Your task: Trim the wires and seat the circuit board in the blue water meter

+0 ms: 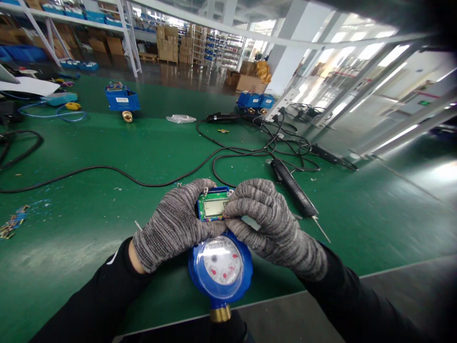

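Observation:
A blue water meter with a round dial lies near the table's front edge, its brass end towards me. At its far side sits a green circuit board with a small LCD, in a blue housing. My left hand, in a grey knit glove, wraps the housing's left side, thumb along the near edge. My right hand, gloved alike, pinches at the board's lower right corner. What its fingertips hold, if anything, is hidden. They cover the right part of the display.
A black pen-shaped electric tool with a thin metal tip lies to the right. Black cables cross the green table. Further blue meters stand at the back. Loose small wired parts lie at far left, a plastic bag behind.

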Demonstrator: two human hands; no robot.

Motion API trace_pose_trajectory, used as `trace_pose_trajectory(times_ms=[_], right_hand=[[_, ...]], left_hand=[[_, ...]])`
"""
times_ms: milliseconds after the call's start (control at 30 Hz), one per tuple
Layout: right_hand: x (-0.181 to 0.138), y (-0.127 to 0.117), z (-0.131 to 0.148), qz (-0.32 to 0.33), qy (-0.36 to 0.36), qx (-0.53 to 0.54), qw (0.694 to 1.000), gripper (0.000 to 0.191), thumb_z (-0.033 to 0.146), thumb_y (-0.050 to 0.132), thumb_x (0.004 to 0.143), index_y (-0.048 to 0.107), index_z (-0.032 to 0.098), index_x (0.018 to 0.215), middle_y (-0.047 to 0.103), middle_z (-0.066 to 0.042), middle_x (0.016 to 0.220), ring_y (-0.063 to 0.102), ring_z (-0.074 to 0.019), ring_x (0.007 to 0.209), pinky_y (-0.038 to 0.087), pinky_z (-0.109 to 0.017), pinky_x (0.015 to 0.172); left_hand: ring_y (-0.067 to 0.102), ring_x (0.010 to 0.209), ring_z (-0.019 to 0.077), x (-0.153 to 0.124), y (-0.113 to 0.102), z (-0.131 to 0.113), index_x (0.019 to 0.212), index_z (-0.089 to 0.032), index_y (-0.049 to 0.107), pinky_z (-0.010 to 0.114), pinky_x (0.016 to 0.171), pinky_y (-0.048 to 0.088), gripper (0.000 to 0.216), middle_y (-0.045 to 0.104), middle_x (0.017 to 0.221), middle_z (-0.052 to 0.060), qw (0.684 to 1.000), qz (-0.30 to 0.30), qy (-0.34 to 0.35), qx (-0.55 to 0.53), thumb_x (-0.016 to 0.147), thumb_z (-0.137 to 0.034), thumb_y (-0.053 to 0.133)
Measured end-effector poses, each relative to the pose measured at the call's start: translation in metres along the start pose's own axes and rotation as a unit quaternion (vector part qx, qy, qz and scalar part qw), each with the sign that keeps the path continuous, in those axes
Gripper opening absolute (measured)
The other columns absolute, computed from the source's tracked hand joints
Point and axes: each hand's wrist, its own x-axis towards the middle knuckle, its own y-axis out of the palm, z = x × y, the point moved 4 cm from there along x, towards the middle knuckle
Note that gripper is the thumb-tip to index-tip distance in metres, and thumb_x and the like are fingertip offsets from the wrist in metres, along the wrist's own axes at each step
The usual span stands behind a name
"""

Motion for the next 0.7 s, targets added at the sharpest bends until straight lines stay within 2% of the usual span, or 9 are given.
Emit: trace_pose_trajectory(times_ms=[167,367,533,633,700], right_hand=[[0.005,-0.001,-0.001,0.021,-0.04,-0.001,0.999,0.006,0.017,0.062,0.09,0.063,0.017,0.096,0.068,-0.005,0.094,0.062,-0.0226,0.091,0.046,-0.041,0.082],[-0.001,0.002,-0.001,0.008,-0.038,-0.022,0.999,0.006,0.02,0.06,0.092,0.063,0.018,0.096,0.068,-0.004,0.094,0.06,-0.0217,0.091,0.044,-0.041,0.084],[-0.007,0.006,-0.002,0.007,-0.018,-0.006,1.0,0.009,0.017,0.061,0.091,0.064,0.017,0.1,0.067,-0.005,0.095,0.06,-0.0226,0.092,0.045,-0.043,0.085],[-0.008,0.004,-0.006,0.004,0.018,0.068,0.998,0.016,0.016,0.061,0.091,0.065,0.018,0.106,0.067,-0.006,0.098,0.061,-0.0221,0.097,0.047,-0.044,0.088],[-0.011,0.003,-0.013,-0.015,0.072,0.13,0.989,0.025,0.019,0.064,0.091,0.063,0.019,0.115,0.066,-0.007,0.107,0.06,-0.0225,0.106,0.049,-0.044,0.094]], left_hand=[[0.07,0.095,0.0234,0.001,0.001,0.0,0.115,-0.018,0.065,0.04,0.086,0.057,0.058,0.074,0.107,0.005,1.0,0.004,-0.003,-0.004,0.066,-0.038,0.088],[0.069,0.101,0.0247,-0.001,0.001,0.001,0.118,-0.018,0.064,0.041,0.09,0.057,0.058,0.072,0.113,0.006,0.999,0.023,-0.01,-0.022,0.07,-0.042,0.087],[0.067,0.109,0.0272,-0.003,0.001,0.005,0.124,-0.016,0.061,0.045,0.097,0.054,0.062,0.069,0.12,0.009,0.999,0.025,-0.017,-0.025,0.072,-0.04,0.083],[0.068,0.104,0.0262,-0.003,0.001,0.004,0.122,-0.017,0.062,0.044,0.094,0.056,0.059,0.07,0.116,0.008,0.999,0.019,-0.025,-0.025,0.071,-0.037,0.084],[0.069,0.099,0.024,-0.003,0.001,0.002,0.12,-0.018,0.062,0.041,0.088,0.058,0.055,0.071,0.113,0.006,0.998,0.025,-0.032,-0.045,0.072,-0.035,0.083]])
